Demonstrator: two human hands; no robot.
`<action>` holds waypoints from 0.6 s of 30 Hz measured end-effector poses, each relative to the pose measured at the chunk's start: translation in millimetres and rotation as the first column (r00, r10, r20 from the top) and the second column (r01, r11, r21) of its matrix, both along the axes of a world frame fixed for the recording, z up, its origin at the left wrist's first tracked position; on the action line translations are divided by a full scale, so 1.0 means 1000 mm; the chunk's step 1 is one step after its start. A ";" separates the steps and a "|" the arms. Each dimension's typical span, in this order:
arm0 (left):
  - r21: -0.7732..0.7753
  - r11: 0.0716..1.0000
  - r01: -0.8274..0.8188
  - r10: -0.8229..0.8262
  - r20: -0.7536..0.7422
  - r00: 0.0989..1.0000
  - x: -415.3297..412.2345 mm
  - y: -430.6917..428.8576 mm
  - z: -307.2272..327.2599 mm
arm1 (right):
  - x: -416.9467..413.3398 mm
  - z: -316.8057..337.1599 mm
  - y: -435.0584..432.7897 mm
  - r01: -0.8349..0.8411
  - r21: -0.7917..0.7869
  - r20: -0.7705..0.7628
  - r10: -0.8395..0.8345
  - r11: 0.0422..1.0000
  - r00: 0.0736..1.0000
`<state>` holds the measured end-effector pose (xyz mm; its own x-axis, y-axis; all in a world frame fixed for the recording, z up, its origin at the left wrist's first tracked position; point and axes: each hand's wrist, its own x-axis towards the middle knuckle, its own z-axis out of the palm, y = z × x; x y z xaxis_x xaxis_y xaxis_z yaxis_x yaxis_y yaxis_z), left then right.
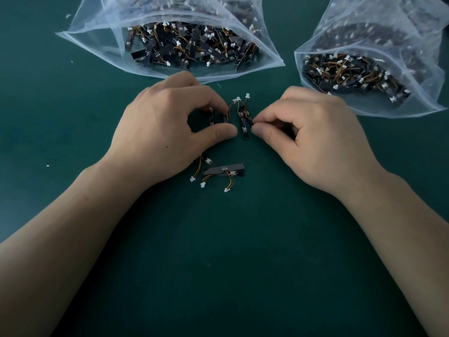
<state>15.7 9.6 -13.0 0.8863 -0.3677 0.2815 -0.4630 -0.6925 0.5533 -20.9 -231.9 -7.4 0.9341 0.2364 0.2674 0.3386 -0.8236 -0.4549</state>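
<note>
2 hands [170,127] [315,142] on wired boards [245,126]

Soft, even, rather dim light falls on the green desk [230,263], casting only faint shadows beneath the forearms. Pale sheen clouds the plastic bags [170,40] beyond the hands. Wide-angle bending curves the edges; overall detail is slightly soft.

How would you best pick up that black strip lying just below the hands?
Probably pinch the strip across its two long edges, coming from above: it lies flat and crosswise on the mat. Thin wires trail off its near side, so avoid pulling on those.
</note>
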 end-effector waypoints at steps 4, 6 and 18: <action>-0.006 1.000 -0.008 0.008 -0.005 1.000 0.000 0.000 0.001 | 0.000 0.000 0.001 0.002 -0.015 0.012 -0.002 1.000 1.000; -0.017 1.000 -0.021 0.021 -0.002 1.000 -0.001 0.000 0.002 | -0.001 -0.001 0.001 -0.003 -0.022 0.019 0.003 1.000 1.000; -0.040 0.999 -0.030 0.028 -0.036 0.999 -0.001 0.002 0.003 | -0.002 0.001 0.001 0.005 -0.040 0.035 -0.004 0.999 0.999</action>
<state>14.2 11.4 -9.7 0.9060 -0.3306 0.2644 -0.4229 -0.6817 0.5970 -22.5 -230.8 -6.7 0.9257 0.2432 0.2899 0.3496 -0.8426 -0.4095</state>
